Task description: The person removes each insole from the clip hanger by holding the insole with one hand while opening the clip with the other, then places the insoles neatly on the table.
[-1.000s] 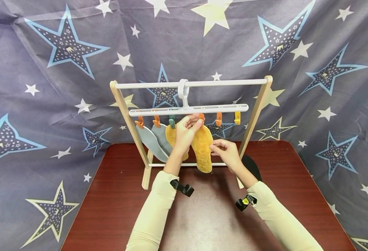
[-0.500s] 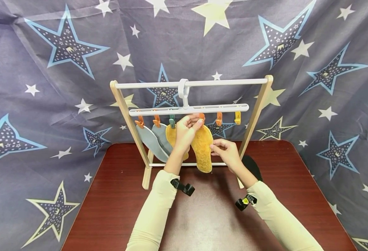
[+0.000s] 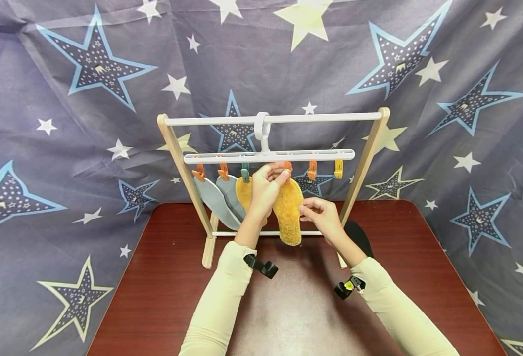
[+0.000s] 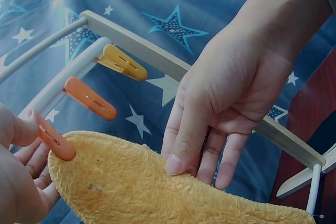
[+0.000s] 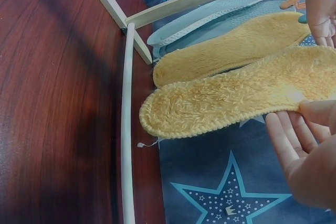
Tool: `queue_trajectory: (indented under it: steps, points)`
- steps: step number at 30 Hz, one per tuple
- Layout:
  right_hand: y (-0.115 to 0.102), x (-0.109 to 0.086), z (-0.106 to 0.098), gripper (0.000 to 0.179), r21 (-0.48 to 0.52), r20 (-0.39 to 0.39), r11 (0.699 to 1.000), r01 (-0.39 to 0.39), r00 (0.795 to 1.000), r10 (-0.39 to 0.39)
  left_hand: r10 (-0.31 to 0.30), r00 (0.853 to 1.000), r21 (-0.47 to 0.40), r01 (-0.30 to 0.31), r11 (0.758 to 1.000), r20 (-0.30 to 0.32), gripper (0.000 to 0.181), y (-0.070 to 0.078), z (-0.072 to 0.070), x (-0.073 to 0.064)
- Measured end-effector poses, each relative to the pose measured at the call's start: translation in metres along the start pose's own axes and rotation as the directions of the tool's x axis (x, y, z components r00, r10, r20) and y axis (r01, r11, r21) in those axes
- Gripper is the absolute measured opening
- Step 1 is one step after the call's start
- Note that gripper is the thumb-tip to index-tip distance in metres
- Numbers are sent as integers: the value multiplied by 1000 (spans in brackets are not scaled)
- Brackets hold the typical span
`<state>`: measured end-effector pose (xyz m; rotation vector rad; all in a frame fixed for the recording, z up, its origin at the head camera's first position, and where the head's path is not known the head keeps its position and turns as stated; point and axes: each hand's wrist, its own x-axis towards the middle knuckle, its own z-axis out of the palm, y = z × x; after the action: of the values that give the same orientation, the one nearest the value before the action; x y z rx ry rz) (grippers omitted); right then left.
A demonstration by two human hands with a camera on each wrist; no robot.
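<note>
A fuzzy yellow insole (image 3: 290,212) hangs toe end up from an orange clip (image 4: 55,141) on the white hanger (image 3: 225,158). My left hand (image 3: 263,190) pinches that clip at the insole's top, thumb in front and fingers behind. Lower down, my right hand (image 3: 323,217) pinches the insole's right edge between thumb and fingers. Another yellow insole (image 5: 226,45) hangs just left of it from a green clip (image 3: 245,173), partly hidden by my left hand. Two grey-blue insoles (image 3: 214,202) hang from orange clips farther left.
The hanger hooks over the top bar (image 3: 323,118) of a wooden rack (image 3: 368,153). To the right, an orange clip (image 3: 312,170) and a yellow clip (image 3: 339,169) hold nothing. A black rounded object (image 3: 358,237) lies on the red-brown table (image 3: 163,277) behind my right wrist.
</note>
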<state>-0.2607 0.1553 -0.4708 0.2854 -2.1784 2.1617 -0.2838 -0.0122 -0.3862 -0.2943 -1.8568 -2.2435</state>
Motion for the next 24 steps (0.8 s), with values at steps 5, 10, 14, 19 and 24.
queue_trajectory:
  steps: [5, 10, 14, 19, 24]
  points:
    - [-1, 0, 1, 22, 1, -1, 1000, -3, 1000, 3, 1, 1000, 2, -1, 1000, -6, 20, 1, 1, -1]
    - [-1, -1, 1, 24, 12, 4, 1000, 0, 1000, -1, 11, 1000, 15, -11, 1000, -14, 20, 2, 2, -1]
    - [-2, -1, 1, 22, 21, -2, 1000, -1, 1000, 1, 17, 1000, 9, -17, 1000, -19, 20, 1, 4, 0]
    - [-1, 0, 1, 22, 18, -8, 1000, -1, 1000, 1, 23, 999, 14, -22, 1000, -34, 19, -1, 5, 1]
    - [0, 0, 1, 23, 17, -8, 1000, -1, 1000, 1, 24, 998, 22, -23, 999, -52, 18, 0, 7, 1]
